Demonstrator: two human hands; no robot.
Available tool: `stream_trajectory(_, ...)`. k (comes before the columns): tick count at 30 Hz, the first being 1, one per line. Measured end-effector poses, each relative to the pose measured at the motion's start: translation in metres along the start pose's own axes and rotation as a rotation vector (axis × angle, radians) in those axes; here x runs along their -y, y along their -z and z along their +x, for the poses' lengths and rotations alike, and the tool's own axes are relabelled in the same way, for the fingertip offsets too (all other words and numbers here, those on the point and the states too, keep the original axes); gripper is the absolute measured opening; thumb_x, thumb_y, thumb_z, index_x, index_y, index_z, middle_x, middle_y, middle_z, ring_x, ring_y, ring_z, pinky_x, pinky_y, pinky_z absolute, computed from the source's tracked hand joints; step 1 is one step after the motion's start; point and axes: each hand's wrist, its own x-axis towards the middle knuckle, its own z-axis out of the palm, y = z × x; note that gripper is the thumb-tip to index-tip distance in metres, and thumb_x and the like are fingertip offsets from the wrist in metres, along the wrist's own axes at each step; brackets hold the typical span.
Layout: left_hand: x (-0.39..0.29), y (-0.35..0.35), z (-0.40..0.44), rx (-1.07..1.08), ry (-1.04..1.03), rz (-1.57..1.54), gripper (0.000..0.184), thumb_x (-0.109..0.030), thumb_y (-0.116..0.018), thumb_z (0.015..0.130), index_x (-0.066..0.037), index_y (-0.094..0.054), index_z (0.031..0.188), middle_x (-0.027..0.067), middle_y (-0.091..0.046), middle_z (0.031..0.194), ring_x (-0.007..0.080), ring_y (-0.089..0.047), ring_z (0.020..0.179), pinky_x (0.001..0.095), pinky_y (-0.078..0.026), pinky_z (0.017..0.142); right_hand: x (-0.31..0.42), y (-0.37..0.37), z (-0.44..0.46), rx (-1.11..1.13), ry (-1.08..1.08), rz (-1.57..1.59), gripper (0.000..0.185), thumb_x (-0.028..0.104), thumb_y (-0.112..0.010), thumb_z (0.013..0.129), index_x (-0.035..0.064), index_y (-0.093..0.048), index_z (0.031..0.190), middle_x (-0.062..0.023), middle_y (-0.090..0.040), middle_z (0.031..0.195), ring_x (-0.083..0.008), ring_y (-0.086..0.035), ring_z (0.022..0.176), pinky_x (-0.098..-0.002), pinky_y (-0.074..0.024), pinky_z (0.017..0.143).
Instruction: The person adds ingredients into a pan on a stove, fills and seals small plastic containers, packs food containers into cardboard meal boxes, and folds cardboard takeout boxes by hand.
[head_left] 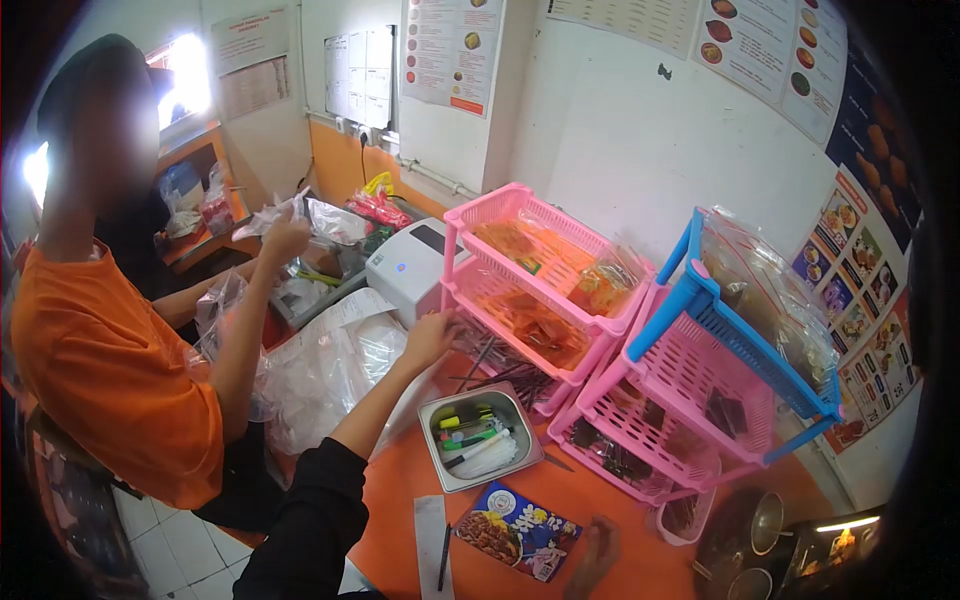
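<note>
My left hand [430, 338] reaches to the left post of a pink tiered rack [535, 300], beside the white label printer [408, 262]. Its fingertips are partly hidden, so their grip is unclear. Thin dark sticks [490, 362] lie just right of it in the rack's bottom level. On the orange table, my right hand [597, 550] rests beside a blue printed food card [518, 532], fingers loosely bent and apart, nothing seen in them. Left of the card lies a black pen [444, 556] on a white paper strip [428, 530].
A metal tray [480, 437] holds markers and white sticks. Another pink rack with a blue top tier [740, 330] stands right, loaded with bags. Clear plastic bags [325, 375] lie left. A person in an orange shirt [110, 370] handles plastic bags there. Round pans [765, 525] are lower right.
</note>
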Motion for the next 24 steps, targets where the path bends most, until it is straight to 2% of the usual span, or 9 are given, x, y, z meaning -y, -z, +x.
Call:
stream_trajectory(3,0.001,0.001,-0.001,-0.082,-0.073,0.013,0.019,-0.025,-0.063,0.086,-0.009,-0.060,0.095,0.0132,-0.067,0.090,0.0360,-0.065,0.081,0.0502,-0.050,0.071,0.002,-0.003,0.005,0.000,0.326,-0.265,0.016,0.008,-0.057,0.091,-0.0008,-0.060,0.104,-0.0081,-0.059,0.103,-0.0175,-0.056,0.096,-0.0305,-0.0446,0.085)
stream_trajectory(6,0.004,-0.001,0.002,-0.117,-0.144,0.021,0.018,-0.024,-0.062,0.086,-0.009,-0.060,0.095,0.0138,-0.067,0.091,0.0369,-0.065,0.082,0.0495,-0.051,0.068,0.017,-0.019,0.011,0.153,0.519,-0.542,0.010,0.005,-0.057,0.089,0.0004,-0.062,0.096,-0.0095,-0.058,0.095,-0.0194,-0.056,0.091,-0.0311,-0.0449,0.081)
stream_trajectory(8,0.003,-0.003,0.005,-0.106,-0.152,0.029,0.017,-0.023,-0.061,0.086,-0.009,-0.060,0.096,0.0142,-0.067,0.091,0.0373,-0.065,0.081,0.0493,-0.051,0.066,0.046,-0.054,0.011,0.393,0.565,-0.652,0.013,0.004,-0.057,0.085,-0.0006,-0.063,0.096,-0.0154,-0.058,0.095,-0.0304,-0.058,0.092,-0.0375,-0.0452,0.080)
stream_trajectory(12,-0.005,-0.005,0.006,-0.117,-0.125,0.062,0.019,-0.022,-0.061,0.085,-0.009,-0.061,0.099,0.0142,-0.068,0.086,0.0372,-0.065,0.081,0.0500,-0.051,0.066,0.069,-0.141,0.041,0.813,0.863,-0.826,0.028,0.004,-0.058,0.084,0.0004,-0.058,0.112,-0.0179,-0.057,0.106,-0.0351,-0.057,0.099,-0.0418,-0.0466,0.085)
stream_trajectory(14,-0.006,-0.007,0.005,-0.085,-0.062,0.072,0.020,-0.021,-0.062,0.085,-0.010,-0.061,0.101,0.0142,-0.068,0.083,0.0372,-0.065,0.080,0.0498,-0.051,0.067,0.051,-0.184,0.066,0.795,0.897,-0.890,0.039,0.007,-0.055,0.086,-0.0031,-0.051,0.123,-0.0217,-0.056,0.115,-0.0361,-0.057,0.109,-0.0417,-0.0462,0.089)
stream_trajectory(17,-0.005,-0.013,0.001,-0.140,-0.069,-0.001,0.023,-0.019,-0.064,0.083,-0.010,-0.062,0.104,0.0132,-0.069,0.083,0.0374,-0.065,0.079,0.0494,-0.051,0.076,0.001,-0.235,0.123,0.679,1.289,-1.119,0.044,0.010,-0.051,0.088,-0.0084,-0.046,0.127,-0.0275,-0.052,0.124,-0.0366,-0.055,0.115,-0.0413,-0.0466,0.092)
stream_trajectory(20,-0.010,-0.008,0.001,-0.113,-0.041,-0.083,0.026,-0.020,-0.067,0.082,-0.009,-0.062,0.106,0.0118,-0.071,0.085,0.0359,-0.065,0.084,0.0488,-0.046,0.090,-0.061,-0.271,0.186,0.505,1.440,-1.360,0.045,0.022,-0.051,0.091,-0.0095,-0.051,0.123,-0.0315,-0.052,0.126,-0.0371,-0.055,0.117,-0.0425,-0.0460,0.095)
stream_trajectory(22,-0.003,-0.008,0.000,-0.091,0.009,-0.056,0.029,-0.021,-0.069,0.081,-0.008,-0.062,0.105,0.0127,-0.071,0.085,0.0350,-0.065,0.088,0.0485,-0.047,0.085,-0.034,-0.283,0.193,0.735,0.841,-1.638,0.049,0.033,-0.051,0.092,-0.0082,-0.056,0.119,-0.0298,-0.056,0.122,-0.0382,-0.057,0.114,-0.0441,-0.0463,0.096)
stream_trajectory(24,-0.002,-0.001,-0.001,-0.036,0.091,-0.010,0.033,-0.021,-0.071,0.079,-0.007,-0.062,0.107,0.0141,-0.069,0.088,0.0359,-0.065,0.089,0.0484,-0.049,0.082,-0.030,-0.276,0.206,0.803,0.531,-1.687,0.056,0.044,-0.049,0.093,-0.0064,-0.062,0.113,-0.0272,-0.061,0.115,-0.0390,-0.060,0.109,-0.0455,-0.0475,0.094)
